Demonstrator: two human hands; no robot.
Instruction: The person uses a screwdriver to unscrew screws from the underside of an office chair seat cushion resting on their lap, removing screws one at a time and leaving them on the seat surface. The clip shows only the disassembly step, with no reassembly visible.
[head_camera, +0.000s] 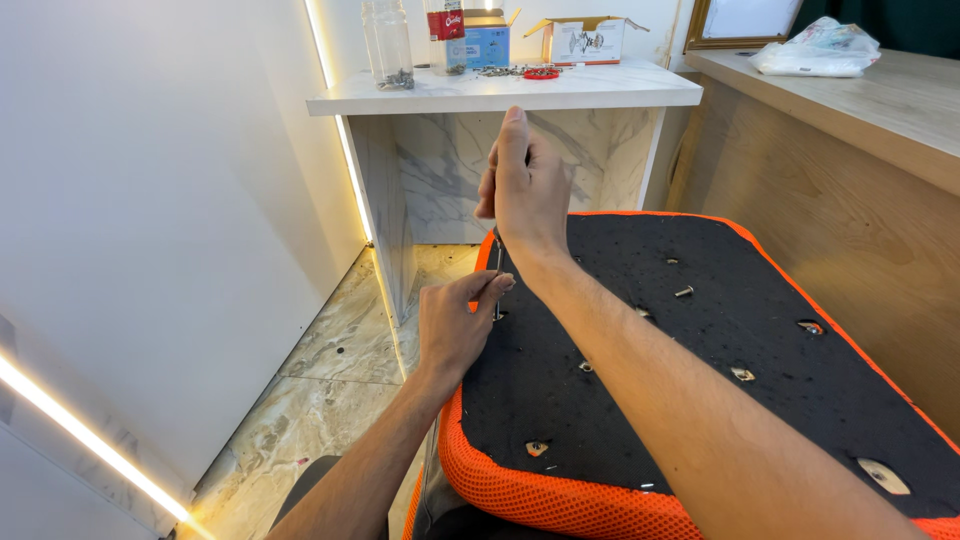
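Behind: blue box (487, 45), white box (585, 40).

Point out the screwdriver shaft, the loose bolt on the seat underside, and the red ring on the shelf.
screwdriver shaft (499, 262), head view, mid shaft
loose bolt (684, 292), head view, its body
red ring (541, 73), head view, front rim

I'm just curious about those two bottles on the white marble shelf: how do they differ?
The clear unlabelled plastic bottle stands left on the white marble shelf; the clear red-labelled plastic bottle stands right. The unlabelled one holds a plainer heap of small metal pieces. Both are upright, transparent and cut off by the frame's top.
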